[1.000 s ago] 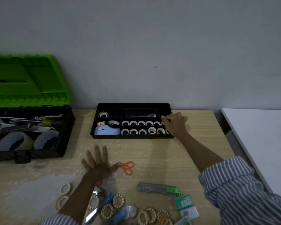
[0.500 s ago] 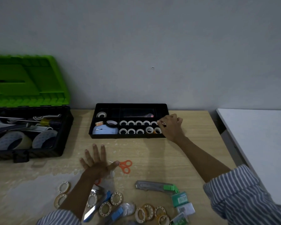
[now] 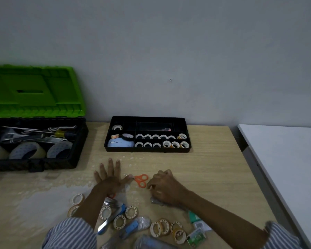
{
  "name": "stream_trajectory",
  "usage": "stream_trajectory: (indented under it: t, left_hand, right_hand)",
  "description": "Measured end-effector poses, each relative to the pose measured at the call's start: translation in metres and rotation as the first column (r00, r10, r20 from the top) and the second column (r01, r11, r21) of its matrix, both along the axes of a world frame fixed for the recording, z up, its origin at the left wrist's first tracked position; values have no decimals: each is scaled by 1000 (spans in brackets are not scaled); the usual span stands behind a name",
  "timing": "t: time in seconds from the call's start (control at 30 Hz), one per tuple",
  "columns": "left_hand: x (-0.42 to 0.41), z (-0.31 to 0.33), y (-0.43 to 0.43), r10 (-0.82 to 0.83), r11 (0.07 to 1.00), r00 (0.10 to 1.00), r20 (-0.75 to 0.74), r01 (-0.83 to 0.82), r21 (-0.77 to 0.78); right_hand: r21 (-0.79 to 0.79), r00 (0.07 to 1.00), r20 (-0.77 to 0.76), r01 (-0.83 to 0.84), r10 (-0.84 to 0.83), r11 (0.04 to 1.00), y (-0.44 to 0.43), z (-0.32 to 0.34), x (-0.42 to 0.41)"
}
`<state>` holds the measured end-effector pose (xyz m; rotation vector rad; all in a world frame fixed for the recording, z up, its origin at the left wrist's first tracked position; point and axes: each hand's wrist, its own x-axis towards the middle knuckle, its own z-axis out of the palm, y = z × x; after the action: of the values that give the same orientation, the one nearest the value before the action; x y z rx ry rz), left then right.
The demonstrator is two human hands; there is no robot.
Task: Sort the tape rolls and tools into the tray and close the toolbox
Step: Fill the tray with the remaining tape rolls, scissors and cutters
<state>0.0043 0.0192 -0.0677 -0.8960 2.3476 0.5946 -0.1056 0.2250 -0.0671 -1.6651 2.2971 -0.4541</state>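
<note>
Scissors (image 3: 141, 179) beside your flat, empty left hand (image 3: 110, 178); your right hand (image 3: 162, 188), curled and seemingly empty, could snag their point.

Between the tray (image 3: 147, 150) and the hands the wooden table (image 3: 214, 168) is bare, so the way forward is free. The right side of the table is also free. The near edge is crowded with loose tape rolls (image 3: 131, 212) and small tools. The open toolbox (image 3: 34, 164) blocks the left side
</note>
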Motion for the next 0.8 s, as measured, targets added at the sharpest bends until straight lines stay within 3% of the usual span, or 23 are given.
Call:
stream_trajectory:
  t: [0.3, 0.47, 0.63, 0.8]
  left_hand:
    - [14, -1, -17, 72, 997, 980, -186, -75, -11]
    - [24, -8, -28, 104, 993, 977, -188, -114, -40]
    - [33, -24, -38, 43, 999, 999, -31, -44, -29]
    - [34, -32, -42, 9, 1000, 1000, 4, -9, -18]
  right_hand:
    - [-5, 942, -13, -336, 336, 942, -12, 6, 45]
    - [31, 919, -77, -385, 386, 922, -15, 4, 43]
    - [12, 959, -86, -270, 270, 963, -5, 3, 16]
    - [-78, 973, -174, 140, -151, 987, -8, 16, -53]
